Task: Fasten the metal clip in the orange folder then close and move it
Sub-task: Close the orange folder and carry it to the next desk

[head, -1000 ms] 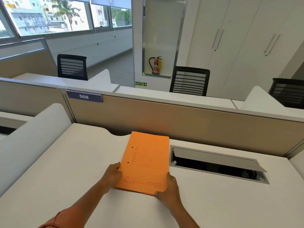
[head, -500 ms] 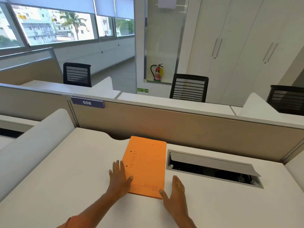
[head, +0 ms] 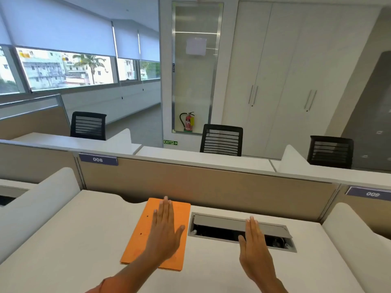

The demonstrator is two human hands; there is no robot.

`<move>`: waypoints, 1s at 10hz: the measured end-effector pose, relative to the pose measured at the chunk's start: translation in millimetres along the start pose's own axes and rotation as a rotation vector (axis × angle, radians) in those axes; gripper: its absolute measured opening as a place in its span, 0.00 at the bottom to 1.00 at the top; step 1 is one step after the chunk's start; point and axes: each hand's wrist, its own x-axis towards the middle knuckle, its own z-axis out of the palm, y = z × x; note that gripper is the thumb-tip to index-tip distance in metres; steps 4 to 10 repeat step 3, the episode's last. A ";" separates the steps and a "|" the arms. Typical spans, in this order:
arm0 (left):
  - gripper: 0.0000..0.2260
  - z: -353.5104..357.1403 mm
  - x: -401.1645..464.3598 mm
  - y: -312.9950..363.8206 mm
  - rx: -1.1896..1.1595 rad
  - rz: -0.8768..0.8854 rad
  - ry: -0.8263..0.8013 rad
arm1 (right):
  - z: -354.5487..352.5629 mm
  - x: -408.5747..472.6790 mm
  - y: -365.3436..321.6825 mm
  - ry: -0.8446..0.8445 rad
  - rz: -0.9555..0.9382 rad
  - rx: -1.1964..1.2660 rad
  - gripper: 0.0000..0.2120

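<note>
The orange folder [head: 139, 235] lies closed and flat on the white desk [head: 63, 250], its far edge near the partition. Two small holes show along its left side. The metal clip is hidden inside. My left hand [head: 164, 231] is stretched out flat over the folder's middle, fingers straight and pointing away; I cannot tell whether it touches the cover. My right hand [head: 254, 248] is flat and open to the right of the folder, in front of the cable box, holding nothing.
A grey cable box [head: 241, 231] with its lid raised is sunk in the desk just right of the folder. A tan partition [head: 201, 185] closes off the far edge. White curved side dividers [head: 36, 206] stand at left and right.
Both hands have let go of the folder's near corners. The left hand slid forward over the cover; the right hand moved right, away from the folder. The camera tilted upward.
</note>
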 end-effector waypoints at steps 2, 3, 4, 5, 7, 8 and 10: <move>0.38 -49.6 9.8 54.8 -0.034 0.064 0.118 | -81.0 18.9 11.2 0.120 -0.070 -0.063 0.32; 0.37 -78.7 16.4 78.8 -0.114 0.101 0.204 | -123.1 30.8 9.9 0.188 -0.125 -0.097 0.31; 0.37 -78.7 16.4 78.8 -0.114 0.101 0.204 | -123.1 30.8 9.9 0.188 -0.125 -0.097 0.31; 0.37 -78.7 16.4 78.8 -0.114 0.101 0.204 | -123.1 30.8 9.9 0.188 -0.125 -0.097 0.31; 0.37 -78.7 16.4 78.8 -0.114 0.101 0.204 | -123.1 30.8 9.9 0.188 -0.125 -0.097 0.31; 0.37 -78.7 16.4 78.8 -0.114 0.101 0.204 | -123.1 30.8 9.9 0.188 -0.125 -0.097 0.31; 0.37 -78.7 16.4 78.8 -0.114 0.101 0.204 | -123.1 30.8 9.9 0.188 -0.125 -0.097 0.31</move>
